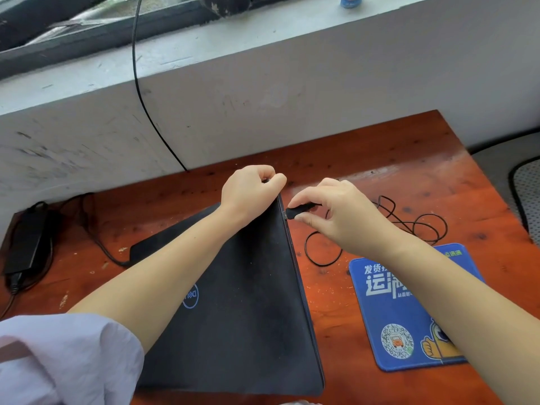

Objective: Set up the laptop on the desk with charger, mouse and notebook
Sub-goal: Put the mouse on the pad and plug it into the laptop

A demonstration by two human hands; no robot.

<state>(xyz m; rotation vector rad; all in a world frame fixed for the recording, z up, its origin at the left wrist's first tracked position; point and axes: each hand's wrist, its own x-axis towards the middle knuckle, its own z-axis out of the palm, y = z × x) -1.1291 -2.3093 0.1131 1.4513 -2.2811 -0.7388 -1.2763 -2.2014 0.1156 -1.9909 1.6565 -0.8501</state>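
A closed black laptop (245, 302) lies on the reddish wooden desk (394, 171). My left hand (248, 194) grips its far right corner. My right hand (336, 211) pinches a black plug (295, 212) and holds it against the laptop's right edge. From the plug, a thin black cable (415, 226) runs in loops across the desk. The black charger brick (27, 244) lies at the left edge, and its thick cord (99, 244) reaches the laptop's left side. No mouse or notebook is in view.
A blue mouse pad (400, 323) lies to the right of the laptop, under my right forearm. A white wall and window sill (263, 92) stand right behind the desk. A black cable (140, 92) hangs down the wall. A mesh chair seat (526, 194) sits off the right edge.
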